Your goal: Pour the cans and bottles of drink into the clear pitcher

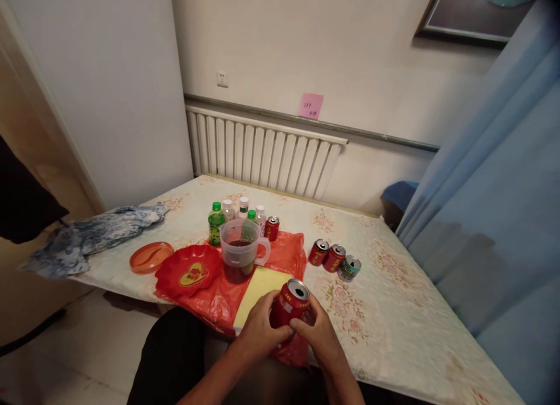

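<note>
Gripping from both sides, the left hand (261, 329) and the right hand (318, 334) are wrapped around a red drink can (290, 304), fingers curled closed on its body; the two-sided hold keeps it upright, and its top already shows an open mouth. The can sits just above the person's lap, at the near edge of the table (394, 323).

Just beyond the hands lies a yellow pad (260, 285) on a red plastic bag (284, 253), which seems spread there to shield the floral tablecloth. Ahead of the left hand stands a clear measuring jug (241, 248) with dark liquid at its bottom, close enough to reach. Further left are a red dish (188, 271) and an orange lid (151, 257).

Beyond the right hand three more cans (335, 258) stand together, apart from the bag. Behind the jug cluster small bottles (231, 212) and another red can (272, 228). Farthest left, a blue patterned cloth (91, 236) lies crumpled near the table's corner.
</note>
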A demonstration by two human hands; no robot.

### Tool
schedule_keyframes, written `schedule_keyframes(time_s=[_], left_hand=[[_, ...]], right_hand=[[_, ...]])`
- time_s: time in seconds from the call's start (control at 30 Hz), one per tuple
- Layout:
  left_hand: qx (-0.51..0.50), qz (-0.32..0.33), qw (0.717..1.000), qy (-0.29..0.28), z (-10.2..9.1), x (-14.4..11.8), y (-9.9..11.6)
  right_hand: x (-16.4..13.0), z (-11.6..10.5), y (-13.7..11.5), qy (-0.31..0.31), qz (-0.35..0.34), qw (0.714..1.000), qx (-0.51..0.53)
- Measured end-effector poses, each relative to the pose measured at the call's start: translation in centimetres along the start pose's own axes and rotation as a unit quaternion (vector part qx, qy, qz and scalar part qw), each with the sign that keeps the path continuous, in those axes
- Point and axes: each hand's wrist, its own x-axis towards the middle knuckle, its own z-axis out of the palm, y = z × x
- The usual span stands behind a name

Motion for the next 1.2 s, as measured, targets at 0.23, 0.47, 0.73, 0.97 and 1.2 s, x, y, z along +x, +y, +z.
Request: schedule_keyframes(time_s=[0.23, 0.47, 0.73, 0.97, 1.2], left_hand=[[0.05, -0.011, 0.998, 0.033, 0.0, -0.2, 0.1], [-0.071, -0.021, 0.996, -0.051, -0.7, -0.2, -0.5], [-0.032, -0.011, 0.999, -0.024, -0.7, -0.5, -0.2], [0.002, -0.025, 1.0, 0.017, -0.5, -0.6, 0.7], [0.0, -0.031, 0.999, 0.022, -0.1, -0.6, 0.1]], right_hand=[[-0.1, 0.2, 0.2, 0.002, 0.006, 1.0, -0.003], [-0.2, -0.4, 0.9, -0.022, 0.014, 0.999, 0.033], [-0.4, -0.3, 1.0, -0.041, 0.007, 0.999, 0.025], [-0.5, -0.3, 1.2, -0.042, 0.012, 0.999, 0.026], [-0.5, -0.2, 1.4, -0.032, 0.018, 0.999, 0.031]])
